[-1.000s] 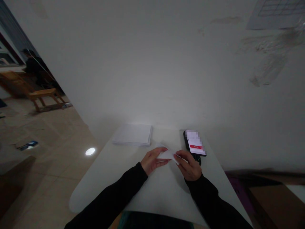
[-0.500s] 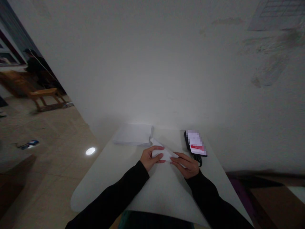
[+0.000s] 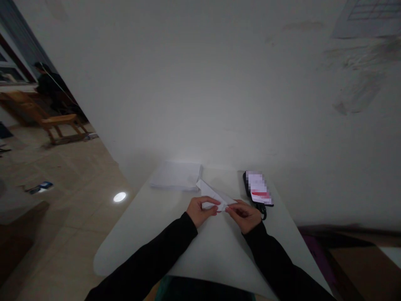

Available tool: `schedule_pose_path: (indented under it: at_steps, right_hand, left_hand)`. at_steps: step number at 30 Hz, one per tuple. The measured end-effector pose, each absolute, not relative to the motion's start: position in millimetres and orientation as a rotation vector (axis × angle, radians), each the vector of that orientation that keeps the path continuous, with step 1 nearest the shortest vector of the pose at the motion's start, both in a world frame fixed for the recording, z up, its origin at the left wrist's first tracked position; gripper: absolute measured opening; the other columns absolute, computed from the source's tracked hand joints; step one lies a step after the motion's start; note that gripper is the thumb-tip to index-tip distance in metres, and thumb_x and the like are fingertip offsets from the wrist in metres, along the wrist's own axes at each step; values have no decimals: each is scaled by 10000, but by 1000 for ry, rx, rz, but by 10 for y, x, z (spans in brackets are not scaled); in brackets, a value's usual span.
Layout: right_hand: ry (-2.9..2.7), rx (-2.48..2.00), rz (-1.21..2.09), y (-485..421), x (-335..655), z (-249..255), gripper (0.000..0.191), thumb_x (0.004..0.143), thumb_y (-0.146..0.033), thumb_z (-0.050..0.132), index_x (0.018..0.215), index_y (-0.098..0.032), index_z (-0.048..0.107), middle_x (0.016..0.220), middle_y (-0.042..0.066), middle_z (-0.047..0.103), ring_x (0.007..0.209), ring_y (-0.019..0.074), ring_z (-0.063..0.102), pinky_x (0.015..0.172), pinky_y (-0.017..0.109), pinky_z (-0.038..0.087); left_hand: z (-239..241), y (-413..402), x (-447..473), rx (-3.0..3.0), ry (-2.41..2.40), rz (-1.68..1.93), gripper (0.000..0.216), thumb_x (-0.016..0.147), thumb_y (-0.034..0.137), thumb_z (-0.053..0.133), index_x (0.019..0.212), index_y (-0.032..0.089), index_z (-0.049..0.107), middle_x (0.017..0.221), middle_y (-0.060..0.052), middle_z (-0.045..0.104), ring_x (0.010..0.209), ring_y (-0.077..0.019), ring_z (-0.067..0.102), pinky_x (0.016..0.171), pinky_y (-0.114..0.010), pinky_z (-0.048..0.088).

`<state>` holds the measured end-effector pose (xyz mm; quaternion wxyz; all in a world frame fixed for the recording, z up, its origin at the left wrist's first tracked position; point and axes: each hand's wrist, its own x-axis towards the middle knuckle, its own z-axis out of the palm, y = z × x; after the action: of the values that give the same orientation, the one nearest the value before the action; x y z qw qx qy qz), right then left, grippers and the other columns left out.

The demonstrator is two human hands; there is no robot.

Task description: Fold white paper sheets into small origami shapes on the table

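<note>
A piece of folded white paper (image 3: pixel 209 192) is held just above the white table (image 3: pixel 216 255), with a pointed end toward the far left. My left hand (image 3: pixel 202 210) is closed on its near left part, thumb and fingers pinching the edge. My right hand (image 3: pixel 246 214) pinches the near right corner between thumb and fingers. The fingertips of both hands are close together at the near edge of the paper. Part of the paper is hidden behind my fingers.
A stack of white paper (image 3: pixel 176 176) lies at the table's far left, by the wall (image 3: pixel 200 92). A phone (image 3: pixel 259 188) with a lit, blurred screen rests at the right, a dark cable (image 3: pixel 262 211) beside it. At the left are a wooden chair (image 3: pixel 59 120) and a seated person (image 3: pixel 48 85).
My left fingers have slid along the paper toward its near corner, uncovering more of its far left part. My right fingers have drawn into a tighter pinch.
</note>
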<state>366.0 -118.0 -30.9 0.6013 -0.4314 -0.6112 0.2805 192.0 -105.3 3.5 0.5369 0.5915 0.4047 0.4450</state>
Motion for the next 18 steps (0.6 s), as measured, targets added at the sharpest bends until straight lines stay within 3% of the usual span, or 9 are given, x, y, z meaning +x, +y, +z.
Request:
schedule_pose_path:
  at_steps: [6, 11, 18]
  right_hand:
    - [-1369, -905, 760, -1197, 3601, -338, 52, 651, -244, 664, 674, -197, 668, 786, 45, 634, 667, 157, 620, 580, 267, 546]
    - [-1336, -904, 704, -1224, 3575, -290, 29, 645, -208, 666, 643, -189, 644, 718, 29, 621, 633, 144, 614, 546, 255, 537]
    - [-1277, -1045, 686, -1313, 3479, -143, 112, 662, -263, 675, 648, -185, 596, 601, -1, 605, 542, 125, 602, 500, 228, 515]
  left_hand:
    - [56, -1082, 1940, 1616, 1042, 1084, 241, 640, 329, 707, 780, 133, 704, 771, -74, 694, 734, -188, 629, 687, -275, 496]
    - [33, -1088, 1968, 1586, 1057, 1099, 242, 647, 328, 698, 792, 135, 704, 759, -70, 694, 690, -177, 624, 627, -256, 482]
    - [83, -1090, 1999, 1547, 1125, 1190, 216, 590, 325, 737, 664, 129, 687, 679, -59, 681, 646, -167, 609, 610, -249, 469]
